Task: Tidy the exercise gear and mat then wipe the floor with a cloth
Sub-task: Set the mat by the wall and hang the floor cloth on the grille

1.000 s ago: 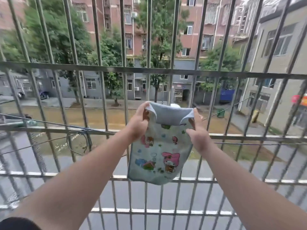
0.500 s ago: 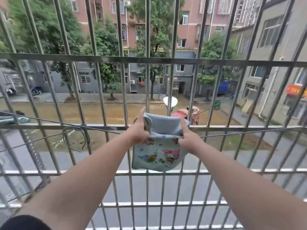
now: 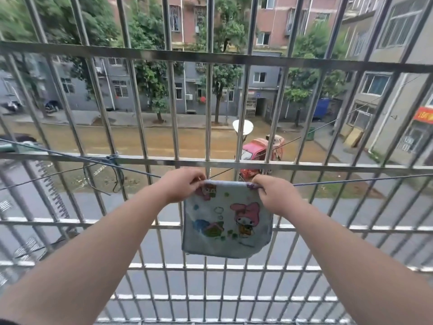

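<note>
A small light-blue cloth (image 3: 226, 224) printed with cartoon figures hangs flat, draped over a thin blue line (image 3: 351, 180) strung inside the window grille. My left hand (image 3: 181, 185) pinches its top left corner at the line. My right hand (image 3: 273, 194) pinches the top right corner. Both arms reach forward from the bottom of the view. No exercise gear or mat is in sight.
A metal grille (image 3: 210, 57) of vertical bars and horizontal rails fills the view, close behind the cloth. The line is knotted to a bar (image 3: 112, 158) at the left. Beyond lie a street, trees and apartment blocks far below.
The cloth, held bunched up between both hands before, has come down and now hangs spread over the line. Both hands lowered and moved apart to its top corners.
</note>
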Available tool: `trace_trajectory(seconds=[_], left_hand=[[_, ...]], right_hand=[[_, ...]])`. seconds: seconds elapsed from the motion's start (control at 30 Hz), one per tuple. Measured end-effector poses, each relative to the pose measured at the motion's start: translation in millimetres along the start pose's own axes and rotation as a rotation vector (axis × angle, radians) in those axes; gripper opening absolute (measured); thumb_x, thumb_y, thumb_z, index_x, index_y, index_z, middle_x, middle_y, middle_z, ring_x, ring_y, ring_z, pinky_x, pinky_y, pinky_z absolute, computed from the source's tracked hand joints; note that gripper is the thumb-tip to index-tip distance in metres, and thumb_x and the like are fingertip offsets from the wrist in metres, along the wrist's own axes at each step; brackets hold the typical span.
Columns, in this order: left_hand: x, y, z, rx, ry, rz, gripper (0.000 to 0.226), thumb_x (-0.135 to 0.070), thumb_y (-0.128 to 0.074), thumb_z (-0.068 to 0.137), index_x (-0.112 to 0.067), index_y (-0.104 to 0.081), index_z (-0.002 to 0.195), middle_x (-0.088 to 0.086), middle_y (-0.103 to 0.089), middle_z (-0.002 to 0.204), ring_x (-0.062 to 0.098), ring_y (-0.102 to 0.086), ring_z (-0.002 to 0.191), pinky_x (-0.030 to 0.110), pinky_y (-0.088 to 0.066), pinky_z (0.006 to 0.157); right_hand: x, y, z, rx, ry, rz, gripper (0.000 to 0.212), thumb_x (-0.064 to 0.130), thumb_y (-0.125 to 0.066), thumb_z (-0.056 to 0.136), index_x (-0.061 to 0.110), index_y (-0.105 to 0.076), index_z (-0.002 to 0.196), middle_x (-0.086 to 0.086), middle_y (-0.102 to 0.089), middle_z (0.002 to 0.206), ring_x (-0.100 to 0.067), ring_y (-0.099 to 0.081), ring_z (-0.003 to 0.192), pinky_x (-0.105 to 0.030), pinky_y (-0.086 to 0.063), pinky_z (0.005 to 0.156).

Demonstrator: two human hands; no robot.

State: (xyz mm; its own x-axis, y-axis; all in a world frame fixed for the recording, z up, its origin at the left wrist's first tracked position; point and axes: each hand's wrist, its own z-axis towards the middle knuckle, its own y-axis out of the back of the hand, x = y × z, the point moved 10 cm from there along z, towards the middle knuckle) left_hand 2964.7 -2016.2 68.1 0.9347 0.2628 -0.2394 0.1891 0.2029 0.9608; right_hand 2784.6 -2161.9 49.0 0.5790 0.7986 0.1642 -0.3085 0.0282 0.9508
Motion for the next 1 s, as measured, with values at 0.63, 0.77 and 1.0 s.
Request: trace_trajectory(seconds=[0.63, 0.77, 1.0], left_hand=[[-132, 34, -18, -0.196, -0.329, 0.094, 0.057, -0.041, -0.046, 0.098, -0.032, -0.028, 0.151, -0.008, -0.033, 0.156, 0.015, -0.026, 0.145, 0.039, -0.018, 0.122], [-204, -3, -26, -0.133, -0.512, 0.061, 0.061, -0.045, -0.045, 0.095, -0.034, -0.025, 0.152, -0.007, -0.026, 0.160, 0.020, -0.017, 0.149, 0.044, -0.016, 0.122], [-333, -83, -95, -0.011, -0.836, 0.024, 0.060, -0.047, -0.042, 0.097, -0.032, -0.022, 0.151, -0.002, -0.027, 0.160, 0.026, -0.018, 0.149, 0.046, -0.018, 0.121]], right_hand=[[4, 91, -102, -0.308, -0.144, -0.129, 0.048, 0.023, -0.048, 0.093, 0.020, -0.050, 0.141, -0.002, -0.050, 0.145, -0.021, -0.039, 0.137, -0.039, -0.028, 0.116], [-32, 96, -190, -0.266, -0.389, -0.201, 0.057, 0.031, -0.048, 0.094, 0.024, -0.037, 0.149, -0.004, -0.035, 0.156, -0.022, -0.027, 0.144, -0.041, -0.020, 0.119], [-83, 65, -383, -0.104, -0.785, -0.227, 0.064, 0.040, -0.034, 0.098, 0.031, -0.010, 0.157, 0.003, 0.003, 0.166, -0.018, 0.007, 0.151, -0.040, 0.000, 0.122]])
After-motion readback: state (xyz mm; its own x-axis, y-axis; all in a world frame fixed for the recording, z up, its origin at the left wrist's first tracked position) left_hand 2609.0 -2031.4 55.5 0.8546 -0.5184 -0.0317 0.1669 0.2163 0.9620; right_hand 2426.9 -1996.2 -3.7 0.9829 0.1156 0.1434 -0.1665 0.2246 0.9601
